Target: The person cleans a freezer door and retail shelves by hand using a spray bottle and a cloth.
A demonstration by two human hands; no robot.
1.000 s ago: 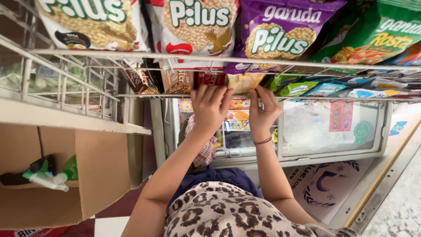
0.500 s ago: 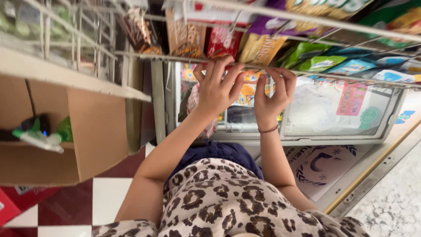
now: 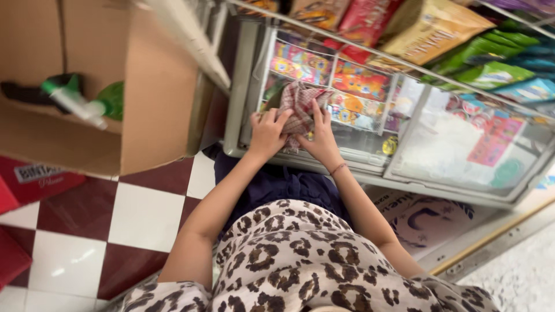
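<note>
1. Left hand [image 3: 267,132] and right hand [image 3: 319,138] both grip a checked cloth [image 3: 299,110] at centre frame.
2. The cloth rests on a glass-topped freezer [image 3: 370,167].
3. Snack packets [image 3: 430,29] hang upper right.

**Lighting and picture quality**

Light: bright, even, diffuse; source not visible. Shadows: soft, dim under the box [image 3: 115,86] and between the arms. Glare: pale reflections on the freezer lid [image 3: 462,144], washing out its contents; faint sheen on the floor tiles [image 3: 75,254]. Blur: box, bottle [image 3: 81,104] and top-edge packets [image 3: 433,29] smeared; cloth [image 3: 298,112] and hands moderately sharp. Distortion: wide-angle, lines lean at the edges.
</note>
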